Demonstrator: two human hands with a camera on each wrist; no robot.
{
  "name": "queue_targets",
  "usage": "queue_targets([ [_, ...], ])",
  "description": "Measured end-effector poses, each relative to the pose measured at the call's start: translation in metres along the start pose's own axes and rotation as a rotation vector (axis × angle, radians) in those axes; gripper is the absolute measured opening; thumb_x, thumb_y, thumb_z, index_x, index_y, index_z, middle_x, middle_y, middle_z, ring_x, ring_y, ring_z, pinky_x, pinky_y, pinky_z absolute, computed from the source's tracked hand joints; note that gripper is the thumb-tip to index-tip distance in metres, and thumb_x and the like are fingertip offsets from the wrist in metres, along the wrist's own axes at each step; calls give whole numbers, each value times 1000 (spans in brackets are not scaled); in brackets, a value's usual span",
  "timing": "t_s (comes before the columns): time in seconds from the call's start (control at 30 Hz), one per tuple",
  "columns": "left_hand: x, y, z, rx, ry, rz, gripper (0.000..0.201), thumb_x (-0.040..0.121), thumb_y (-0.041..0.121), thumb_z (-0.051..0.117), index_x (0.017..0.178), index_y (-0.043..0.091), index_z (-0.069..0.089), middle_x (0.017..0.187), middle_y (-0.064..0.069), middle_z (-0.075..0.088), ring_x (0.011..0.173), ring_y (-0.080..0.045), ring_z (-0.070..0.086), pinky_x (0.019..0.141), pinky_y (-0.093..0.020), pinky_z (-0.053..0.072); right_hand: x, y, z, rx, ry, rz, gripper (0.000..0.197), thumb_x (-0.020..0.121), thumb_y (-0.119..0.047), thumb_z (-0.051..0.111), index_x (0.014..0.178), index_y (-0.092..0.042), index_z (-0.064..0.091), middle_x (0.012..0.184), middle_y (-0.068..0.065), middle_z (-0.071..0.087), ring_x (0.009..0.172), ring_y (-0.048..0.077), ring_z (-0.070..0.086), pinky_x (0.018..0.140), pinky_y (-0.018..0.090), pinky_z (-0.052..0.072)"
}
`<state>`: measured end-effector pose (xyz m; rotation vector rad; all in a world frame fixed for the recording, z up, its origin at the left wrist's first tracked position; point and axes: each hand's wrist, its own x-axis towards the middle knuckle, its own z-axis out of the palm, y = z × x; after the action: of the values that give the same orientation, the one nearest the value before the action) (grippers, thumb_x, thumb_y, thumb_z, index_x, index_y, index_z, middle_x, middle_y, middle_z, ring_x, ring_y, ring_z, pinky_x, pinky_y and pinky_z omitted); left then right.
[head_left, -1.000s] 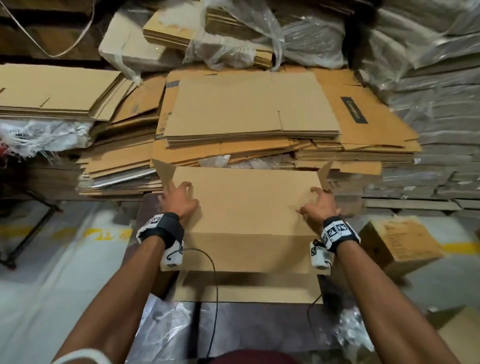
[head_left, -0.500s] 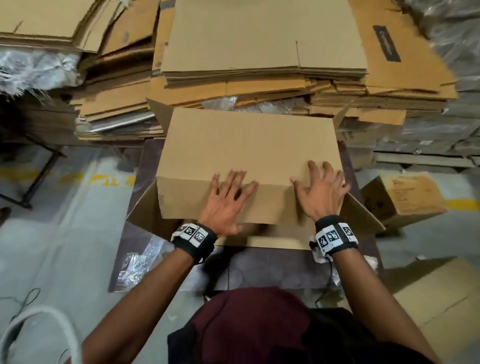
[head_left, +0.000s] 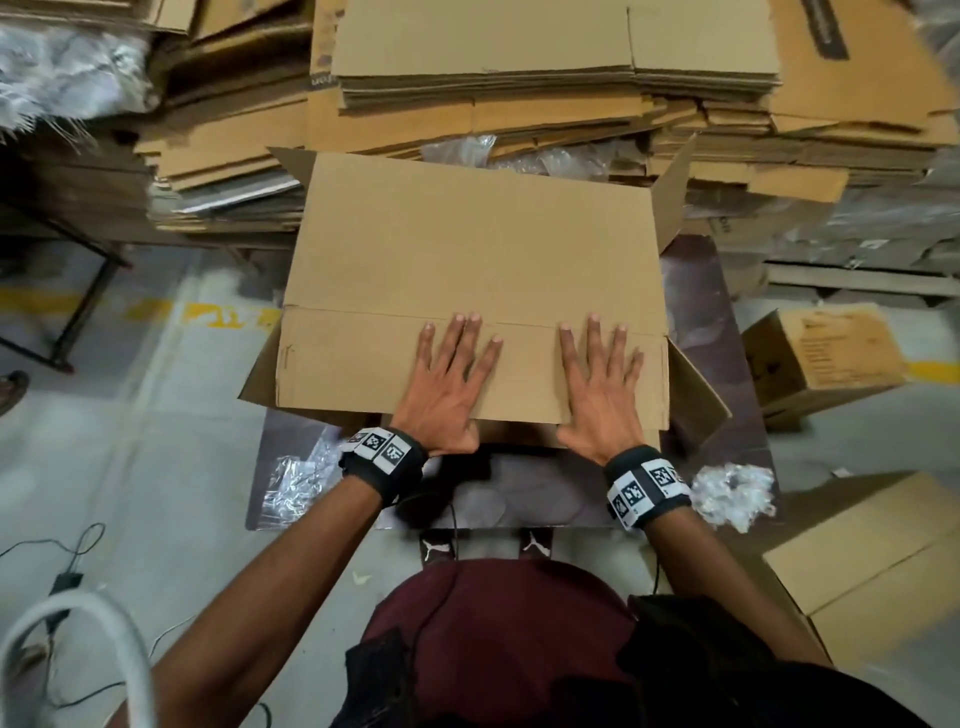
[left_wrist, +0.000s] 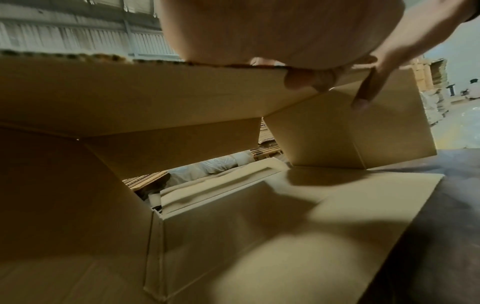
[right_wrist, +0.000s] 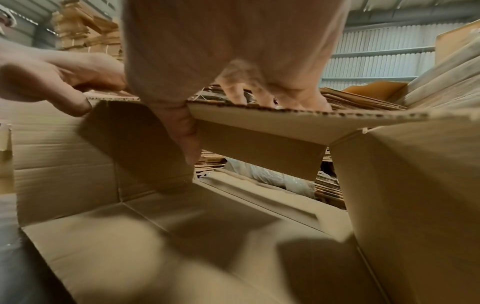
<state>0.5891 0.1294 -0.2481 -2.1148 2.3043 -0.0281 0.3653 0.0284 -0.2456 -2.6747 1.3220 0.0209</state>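
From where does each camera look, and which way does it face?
Head: from above, down onto the cardboard box; left hand, right hand, forearms show.
Left wrist: beneath the left hand, facing into the box; left thumb shows.
Right wrist: beneath the right hand, facing into the box; right thumb shows.
Shared: both wrist views show the underside of the flap.

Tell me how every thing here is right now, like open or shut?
Big box, on its side, both ends open.
Near flap, folded level, both hands on it.
Left hand, flat, fingers straight on the flap.
Right hand, the same.
Cardboard sheets, folded flat, stacked.
Small box, closed, on the floor.
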Motion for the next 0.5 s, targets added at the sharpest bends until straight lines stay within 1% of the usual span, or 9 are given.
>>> queue_targets([
  [0.07,-13,-7,2,-3,-34,-1,111,59,42,35,163,10,15,167,-28,7,155,-45,9,118,-72,9,-1,-8,3,13,-28,-46,136,59,-32,77,163,-25,-9,169,15,-19,150,52,-18,115,78,1],
  [0.1,-20,-10,2,-2,-54,-2,106,62,41,35,163,12,18,167,-26,11,154,-44,14,119,-70,11,-1,-12,5,12,-43,-58,132,62,-35,77,163,-27,-8,170,13,-16,151,52,-16,116,77,1],
  [0.17,-34,-20,2,-5,-89,-13,100,67,41,42,161,15,23,166,-23,21,151,-42,24,119,-68,18,-1,-24,12,14,-63,-66,128,67,-41,79,164,-28,-4,171,10,-10,152,51,-10,117,75,-2],
  [0.23,-47,-33,7,-29,-97,-31,93,69,40,52,156,14,36,160,-22,36,143,-42,39,115,-66,31,1,-41,20,24,-91,-67,120,70,-40,78,164,-28,3,172,7,0,154,48,-2,118,71,0],
  [0.3,-60,-49,16,-51,-114,-49,82,72,36,65,148,12,46,149,-23,48,133,-43,48,107,-63,42,4,-62,29,22,-132,-78,107,75,-36,75,163,-27,15,170,6,16,154,43,12,121,69,10],
  [0.37,-69,-63,25,-59,-173,-76,75,74,31,72,143,12,49,142,-21,54,128,-41,52,102,-58,48,7,-81,41,-10,-170,-89,93,77,-32,73,158,-24,28,163,6,33,150,38,28,118,64,25],
  [0.43,-74,-73,34,-79,-252,-97,70,75,28,72,140,14,50,138,-16,56,123,-36,54,98,-53,50,10,-97,55,-32,-217,-81,85,77,-29,71,154,-23,35,158,5,41,144,36,37,114,61,33],
  [0.5,-76,-80,46,-108,-339,-109,62,78,27,70,136,17,49,133,-12,57,118,-33,53,93,-49,51,12,-109,70,-22,-277,-57,80,78,-26,70,150,-23,37,154,6,44,138,37,41,111,60,35],
])
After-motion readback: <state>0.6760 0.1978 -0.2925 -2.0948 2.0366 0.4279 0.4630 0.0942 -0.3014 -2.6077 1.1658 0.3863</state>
